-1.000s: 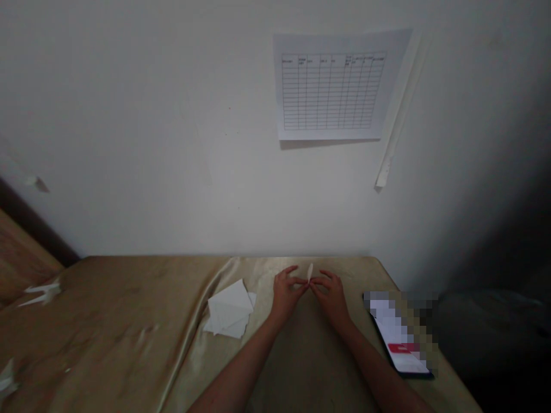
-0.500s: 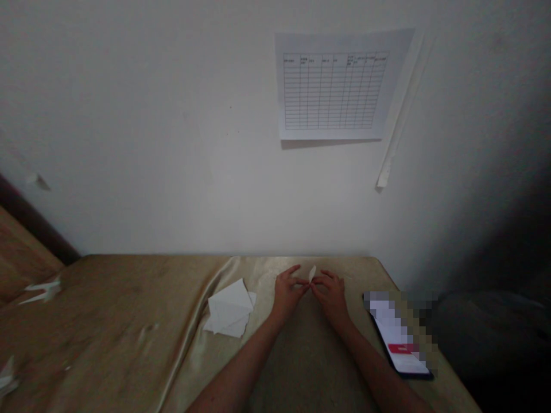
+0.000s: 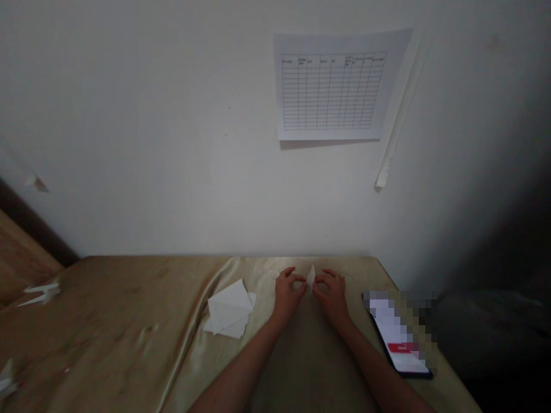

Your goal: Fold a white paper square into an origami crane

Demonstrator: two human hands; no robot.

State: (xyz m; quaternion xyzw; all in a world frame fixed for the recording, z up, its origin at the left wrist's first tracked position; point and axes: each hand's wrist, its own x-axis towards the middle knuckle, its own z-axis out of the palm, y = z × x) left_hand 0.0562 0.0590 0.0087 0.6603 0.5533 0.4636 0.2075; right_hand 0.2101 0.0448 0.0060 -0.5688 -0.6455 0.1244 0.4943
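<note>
A small folded piece of white paper (image 3: 310,277) stands up between my two hands, near the far edge of the table. My left hand (image 3: 289,289) pinches its left side between thumb and index finger, the other fingers curled loosely above. From the right, my right hand (image 3: 332,291) pinches the opposite side in the same way. Left of my left forearm lies a loose stack of white paper squares (image 3: 230,310), overlapping at different angles.
A phone (image 3: 398,338) with a lit, partly blurred screen lies at the table's right edge. Folded white paper pieces (image 3: 45,292) rest at the far left of the tan tablecloth (image 3: 129,344), which has a raised crease. A printed table sheet (image 3: 331,92) hangs on the wall behind.
My fingertips have moved slightly apart, and more of the folded paper shows between them. The paper stack and the phone stay where they were.
</note>
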